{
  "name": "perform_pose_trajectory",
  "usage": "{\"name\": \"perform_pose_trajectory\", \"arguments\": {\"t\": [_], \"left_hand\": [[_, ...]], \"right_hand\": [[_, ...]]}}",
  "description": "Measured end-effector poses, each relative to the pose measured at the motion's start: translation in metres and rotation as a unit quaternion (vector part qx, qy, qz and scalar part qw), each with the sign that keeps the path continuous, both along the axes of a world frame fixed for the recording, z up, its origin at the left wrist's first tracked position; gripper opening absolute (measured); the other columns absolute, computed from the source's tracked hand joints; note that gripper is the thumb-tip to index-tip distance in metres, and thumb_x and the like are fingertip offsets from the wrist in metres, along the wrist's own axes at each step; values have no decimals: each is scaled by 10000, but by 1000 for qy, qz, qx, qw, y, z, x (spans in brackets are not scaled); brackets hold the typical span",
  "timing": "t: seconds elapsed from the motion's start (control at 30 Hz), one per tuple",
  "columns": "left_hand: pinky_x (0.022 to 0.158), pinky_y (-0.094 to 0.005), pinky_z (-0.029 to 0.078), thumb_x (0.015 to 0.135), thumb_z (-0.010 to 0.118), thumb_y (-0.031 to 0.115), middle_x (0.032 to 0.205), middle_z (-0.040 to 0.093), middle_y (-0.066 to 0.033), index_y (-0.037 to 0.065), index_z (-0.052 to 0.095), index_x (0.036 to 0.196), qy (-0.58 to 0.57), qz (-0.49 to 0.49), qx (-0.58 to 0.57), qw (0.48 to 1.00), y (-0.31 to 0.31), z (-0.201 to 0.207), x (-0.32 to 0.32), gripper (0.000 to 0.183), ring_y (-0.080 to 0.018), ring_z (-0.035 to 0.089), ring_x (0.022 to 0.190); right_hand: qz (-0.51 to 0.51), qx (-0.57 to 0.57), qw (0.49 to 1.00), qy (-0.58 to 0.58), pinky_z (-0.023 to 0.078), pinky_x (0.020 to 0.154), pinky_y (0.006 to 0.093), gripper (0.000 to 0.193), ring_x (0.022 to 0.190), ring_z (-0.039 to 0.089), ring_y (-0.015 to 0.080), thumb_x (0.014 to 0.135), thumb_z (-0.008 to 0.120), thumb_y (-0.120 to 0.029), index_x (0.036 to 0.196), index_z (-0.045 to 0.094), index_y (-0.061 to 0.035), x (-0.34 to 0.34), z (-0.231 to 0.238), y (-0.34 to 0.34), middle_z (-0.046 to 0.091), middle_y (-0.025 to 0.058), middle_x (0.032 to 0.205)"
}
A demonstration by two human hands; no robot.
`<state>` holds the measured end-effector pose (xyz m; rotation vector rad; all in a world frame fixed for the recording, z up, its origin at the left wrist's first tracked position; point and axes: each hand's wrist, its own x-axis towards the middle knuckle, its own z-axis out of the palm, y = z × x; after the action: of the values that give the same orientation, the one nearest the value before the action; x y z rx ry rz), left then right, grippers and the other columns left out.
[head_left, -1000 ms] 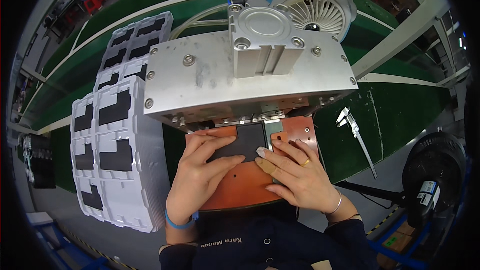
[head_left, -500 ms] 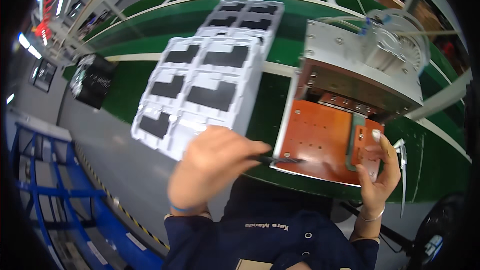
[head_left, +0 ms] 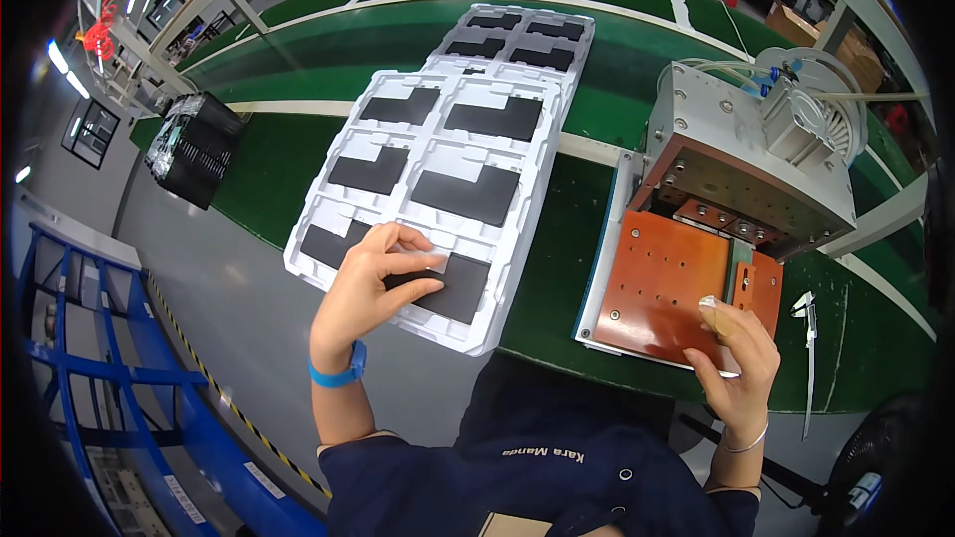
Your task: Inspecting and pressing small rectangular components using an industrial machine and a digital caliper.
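A white moulded tray (head_left: 542, 154) holds several black L-shaped sheets, each in its own pocket. My left hand (head_left: 378, 273), with a blue wristband, is over the front right pocket. Its thumb and forefinger are apart at the edge of a black sheet (head_left: 463, 288) lying there, and do not pinch it. My right hand (head_left: 741, 353) hovers at the front of the orange plate (head_left: 657, 278) of a press fixture (head_left: 751, 154). Its fingers are spread with nothing between them, and something white covers one fingertip.
Behind the first tray lies a second tray (head_left: 587, 40) with similar sheets. A caliper (head_left: 808, 338) rests on the green bench right of the fixture. Black stacked parts (head_left: 194, 149) stand at the far left. Below left is a blue rack (head_left: 129, 378); a black fan (head_left: 875, 457) is at lower right.
My left hand has moved left from the fixture to the tray and let go of a black sheet in the front right pocket, which was bare before. My right hand has drawn back slightly.
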<state>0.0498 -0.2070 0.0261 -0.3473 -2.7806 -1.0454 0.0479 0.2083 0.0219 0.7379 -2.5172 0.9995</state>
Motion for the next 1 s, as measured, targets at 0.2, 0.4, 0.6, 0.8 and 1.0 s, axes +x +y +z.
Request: {"name": "perform_pose_trajectory", "arguments": {"t": [0.2, 0.4, 0.6, 0.8, 1.0], "left_hand": [[690, -363, 525, 890, 735, 154, 915, 724, -162, -17, 767, 967, 245, 350, -127, 895, -76, -5, 1, 190, -271, 688, 783], [727, -354, 517, 855, 767, 329, 877, 688, -180, -66, 732, 1034, -2, 398, -86, 914, -117, -19, -3, 436, -248, 665, 770], [710, -322, 486, 892, 739, 368, 864, 634, -94, -67, 731, 1042, -60, 373, -69, 923, -137, -10, -4, 460, -171, 600, 775], [692, -240, 458, 974, 674, 416, 823, 609, 16, 2, 663, 1008, -133, 366, 61, 919, -149, 19, -16, 416, -79, 561, 792], [887, -305, 553, 1043, 569, 378, 1181, 696, -108, -33, 621, 1287, -298, 273, 263, 876, -161, 36, -58, 481, -149, 671, 1006]], "right_hand": [[55, 31, 998, -7, 541, 732, 340, 369, 841, 686, 265, 702, 856, -108, 1050, 754, -41, 3, 5, -16, 738, 106, 1013], [103, 6, 995, -15, 550, 731, 350, 337, 810, 681, 248, 713, 847, -109, 1033, 756, -59, 4, -6, -23, 738, 74, 989], [104, -8, 995, -12, 548, 723, 342, 320, 787, 671, 236, 719, 842, -114, 1023, 758, -60, -1, -19, -20, 741, 60, 956], [97, -26, 995, -9, 544, 715, 334, 300, 775, 666, 231, 713, 844, -111, 997, 764, -59, -4, -33, -16, 742, 55, 922], [95, -20, 995, 7, 541, 716, 324, 281, 776, 661, 218, 721, 847, -119, 986, 767, -69, -5, -35, -15, 742, 46, 917]]}}
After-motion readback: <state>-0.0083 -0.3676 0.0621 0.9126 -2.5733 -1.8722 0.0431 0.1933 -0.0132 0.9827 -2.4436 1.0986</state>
